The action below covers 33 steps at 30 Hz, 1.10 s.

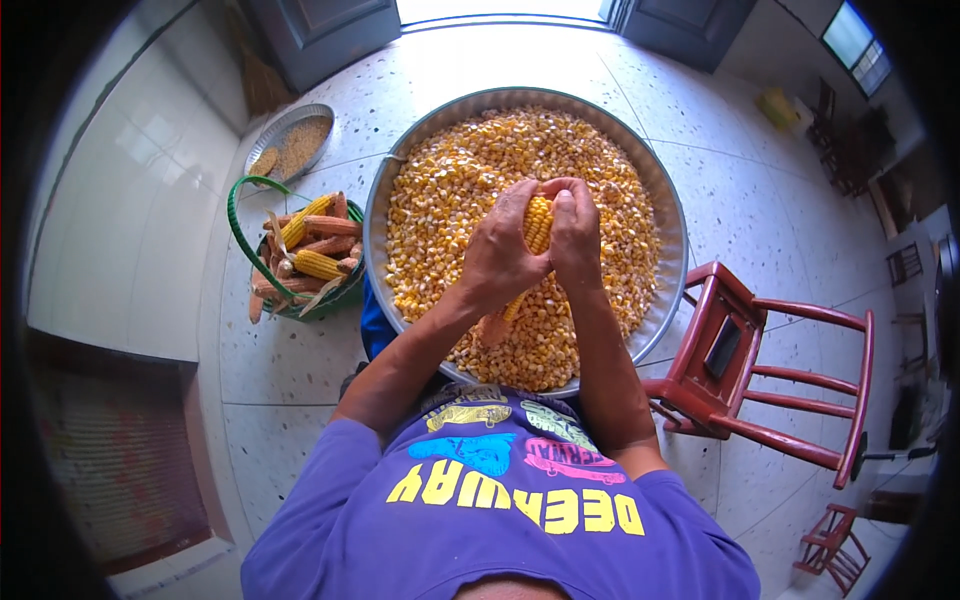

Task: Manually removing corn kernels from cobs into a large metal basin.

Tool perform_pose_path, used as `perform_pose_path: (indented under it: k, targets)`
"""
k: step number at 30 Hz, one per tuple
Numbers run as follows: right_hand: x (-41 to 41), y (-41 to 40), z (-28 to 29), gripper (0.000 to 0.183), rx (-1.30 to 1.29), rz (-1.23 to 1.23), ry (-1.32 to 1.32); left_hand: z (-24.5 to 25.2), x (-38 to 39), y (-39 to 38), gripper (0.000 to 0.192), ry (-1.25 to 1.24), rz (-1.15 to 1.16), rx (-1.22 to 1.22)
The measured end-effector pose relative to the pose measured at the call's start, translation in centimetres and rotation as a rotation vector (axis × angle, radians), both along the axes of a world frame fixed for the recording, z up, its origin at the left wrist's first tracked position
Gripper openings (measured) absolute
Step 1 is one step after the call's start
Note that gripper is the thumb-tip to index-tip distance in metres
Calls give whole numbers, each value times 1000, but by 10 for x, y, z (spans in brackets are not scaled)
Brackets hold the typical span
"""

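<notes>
Both hands are wrapped around an ear of yellow corn (538,225) above a large round metal pan (673,225). My left hand (504,244) grips it from the left, and my right hand (576,236) closes on it from the right. Their fingers meet near its far end. Beneath my wrists shows a reddish corncob (495,328) with some kernels along one side; my hands hide whether it is part of the same ear. Loose yellow corn kernels (442,202) fill most of the pan, which sits right before my body.
Left of the pan, a green handled basket (240,217) holds bare cobs and a few yellow ears. Behind it lies a smaller metal tray (259,142) of grain. A red wooden chair (694,375) bearing a dark flat object (722,347) stands close on the right.
</notes>
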State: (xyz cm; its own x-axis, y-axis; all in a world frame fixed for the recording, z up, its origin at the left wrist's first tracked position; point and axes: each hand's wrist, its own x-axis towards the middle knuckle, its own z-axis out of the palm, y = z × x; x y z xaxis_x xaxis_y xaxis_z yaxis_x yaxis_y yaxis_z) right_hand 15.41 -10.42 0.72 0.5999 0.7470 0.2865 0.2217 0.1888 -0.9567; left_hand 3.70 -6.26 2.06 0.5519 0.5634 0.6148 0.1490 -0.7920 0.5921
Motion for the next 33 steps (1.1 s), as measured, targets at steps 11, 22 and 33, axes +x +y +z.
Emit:
perform_pose_path:
  k: [11,22,33]
  targets:
    - [22,6,-14,22,60,191,575,14,-5,3,71,-58,-184,-489]
    - [-3,-1,8,27,-4,-76,37,-3,-13,23,51,-355,-8,-626]
    - [-31,-8,12,68,-347,293,-331,-25,-8,48,51,-744,207,-981]
